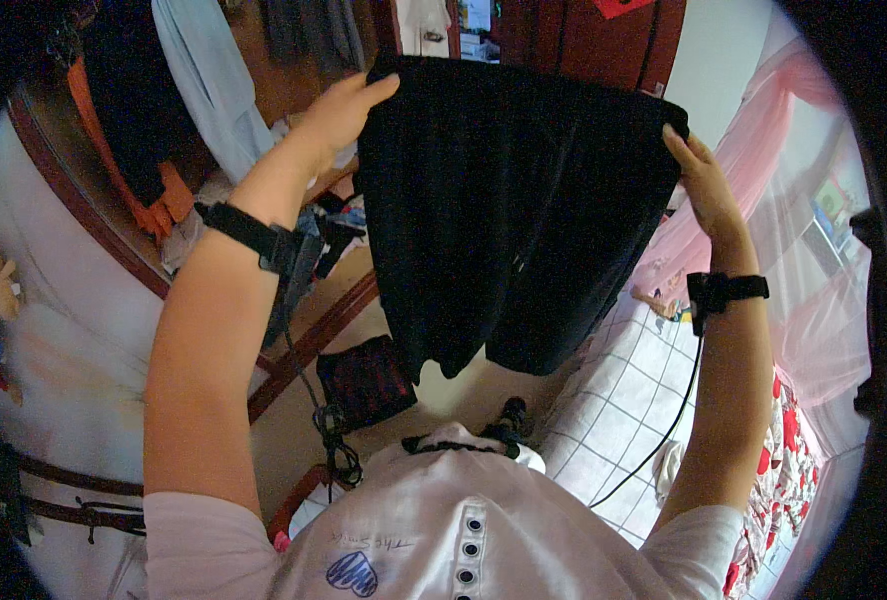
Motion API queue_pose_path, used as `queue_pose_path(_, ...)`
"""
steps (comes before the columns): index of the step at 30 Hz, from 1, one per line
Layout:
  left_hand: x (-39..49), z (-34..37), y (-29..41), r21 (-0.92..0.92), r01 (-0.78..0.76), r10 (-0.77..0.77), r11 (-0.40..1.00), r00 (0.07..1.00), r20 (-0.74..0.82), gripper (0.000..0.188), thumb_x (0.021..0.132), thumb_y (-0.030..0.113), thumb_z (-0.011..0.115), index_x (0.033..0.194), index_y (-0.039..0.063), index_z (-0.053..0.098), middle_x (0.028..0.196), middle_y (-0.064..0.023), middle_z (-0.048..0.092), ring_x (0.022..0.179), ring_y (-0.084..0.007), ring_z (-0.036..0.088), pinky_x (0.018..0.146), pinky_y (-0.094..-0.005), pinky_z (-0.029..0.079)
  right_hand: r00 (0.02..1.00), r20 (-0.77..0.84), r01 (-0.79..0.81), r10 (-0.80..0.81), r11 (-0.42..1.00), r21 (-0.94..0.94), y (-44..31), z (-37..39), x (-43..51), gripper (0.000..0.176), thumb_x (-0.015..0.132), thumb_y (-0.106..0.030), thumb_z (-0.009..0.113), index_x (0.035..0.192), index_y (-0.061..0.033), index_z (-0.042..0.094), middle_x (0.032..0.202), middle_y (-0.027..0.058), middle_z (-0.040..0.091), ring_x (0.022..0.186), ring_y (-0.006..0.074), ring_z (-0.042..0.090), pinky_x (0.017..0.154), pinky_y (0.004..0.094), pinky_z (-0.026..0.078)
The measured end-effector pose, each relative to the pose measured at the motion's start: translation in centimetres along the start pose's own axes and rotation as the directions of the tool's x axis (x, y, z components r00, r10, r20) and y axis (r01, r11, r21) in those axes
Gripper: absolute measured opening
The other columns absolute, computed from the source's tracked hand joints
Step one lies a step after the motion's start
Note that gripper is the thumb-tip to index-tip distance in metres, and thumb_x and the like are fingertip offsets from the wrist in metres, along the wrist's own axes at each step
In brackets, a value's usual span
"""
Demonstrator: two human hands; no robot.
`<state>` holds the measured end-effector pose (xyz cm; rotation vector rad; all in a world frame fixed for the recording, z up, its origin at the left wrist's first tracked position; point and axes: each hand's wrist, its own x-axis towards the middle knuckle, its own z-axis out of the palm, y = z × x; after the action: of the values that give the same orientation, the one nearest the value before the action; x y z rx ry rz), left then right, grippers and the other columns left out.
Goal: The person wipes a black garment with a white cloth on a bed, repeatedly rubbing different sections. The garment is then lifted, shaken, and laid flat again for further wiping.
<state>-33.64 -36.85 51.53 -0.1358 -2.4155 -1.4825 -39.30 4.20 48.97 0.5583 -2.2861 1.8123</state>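
Black trousers or shorts (503, 202) hang spread out between my two raised hands, the legs falling towards the floor. My left hand (350, 109) grips the upper left corner, its thumb over the cloth. At the upper right corner my right hand (695, 157) pinches the edge between thumb and fingers. The cloth hides some of the fingertips. Each forearm wears a black strap with a small device and a cable.
An open wardrobe (338, 307) with hung and piled clothes stands on the left. A dark folded cloth (368, 381) lies below it. To the right is a bed with a checked sheet (608, 397), a flowered cover (788, 457) and a pink net (758, 135). Behind is a reddish-brown door (586, 37).
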Motion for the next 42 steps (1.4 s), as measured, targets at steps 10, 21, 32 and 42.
queue_pose_path(10,2.1,2.2,-1.7,-0.471,0.265,-0.288,0.841,0.957,0.025,0.050,0.091,0.038,0.055,0.126,0.003,0.051,0.126,-0.0139,0.054,0.105,-0.0280,0.055,0.089,-0.0406,0.043,0.978,-0.087,-0.171,0.188,0.971,0.168,1.7,1.6,2.5,0.056,0.089,-0.042,0.057,0.124,0.0013,0.050,0.113,0.0124,0.060,0.103,0.0219,0.055,0.091,0.0327,0.042)
queue_pose_path(21,0.9,3.8,-2.7,-0.220,0.087,-0.098,0.972,0.994,-0.042,0.040,0.094,0.030,0.052,0.123,0.003,0.053,0.119,-0.0092,0.058,0.106,-0.0228,0.054,0.089,-0.0398,0.043,0.997,-0.079,-0.011,0.011,1.000,0.002,4.7,-1.1,1.1,0.043,0.092,-0.041,0.051,0.121,-0.0108,0.057,0.114,0.0151,0.063,0.108,0.0299,0.058,0.089,0.0370,0.045)
queue_pose_path(32,-0.3,8.3,-14.5,0.128,0.073,-0.098,0.989,0.976,0.197,0.059,0.091,0.041,0.053,0.134,0.001,0.043,0.136,-0.0204,0.045,0.121,-0.0319,0.045,0.100,-0.0459,0.038,0.979,0.019,-0.188,0.203,0.932,-0.311,16.8,-2.0,-2.8,0.047,0.091,-0.043,0.055,0.126,-0.0106,0.054,0.116,-0.0014,0.058,0.106,0.0132,0.050,0.088,0.0292,0.039)
queue_pose_path(42,0.8,9.5,-14.7,0.194,0.171,-0.218,0.966,0.942,0.256,0.065,0.092,0.040,0.052,0.140,0.001,0.032,0.142,-0.0210,0.037,0.131,-0.0323,0.036,0.105,-0.0415,0.033,0.966,0.008,-0.243,0.259,0.917,-0.317,17.0,-1.6,-4.0,0.060,0.090,-0.045,0.056,0.135,-0.0079,0.044,0.099,-0.0020,0.054,0.082,0.0109,0.045,0.073,0.0243,0.039)
